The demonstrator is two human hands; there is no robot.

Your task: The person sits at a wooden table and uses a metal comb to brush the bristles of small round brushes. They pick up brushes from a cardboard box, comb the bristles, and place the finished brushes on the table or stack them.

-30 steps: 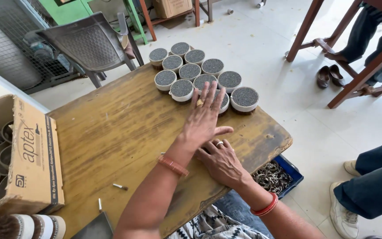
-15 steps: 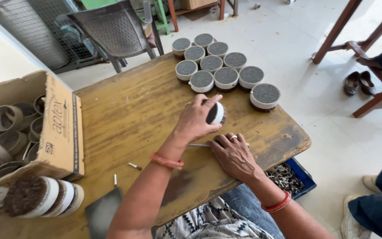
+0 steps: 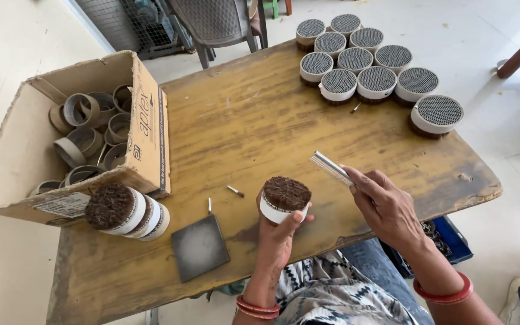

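The left hand is wrapped around a small round bundle. It has a white band around its side and a dark brown, fuzzy top. The fingers are shut on the band, and the thumb sits on the right side of it. The bundle is held up just above the near edge of the wooden bench. The underside of the bundle is hidden by the hand.

The right hand is closed on a thin metal comb. Only the toothed end of the comb sticks out past the fingers; the rest is hidden inside the hand. The comb is near the bundle but does not touch it.

At the far right corner of the bench stands a group of round bundles with grey dotted tops, set close together. On the left sits an open cardboard box with empty paper rings inside. Part of the box is cut off by the left edge of the view. In front of the box lies a stack of bundles on its side. A flat grey square plate lies next to it. Two little sticks lie on the wood nearby; they are too small to make out well.

Below the bench a blue tray peeks out, mostly hidden by the right arm.
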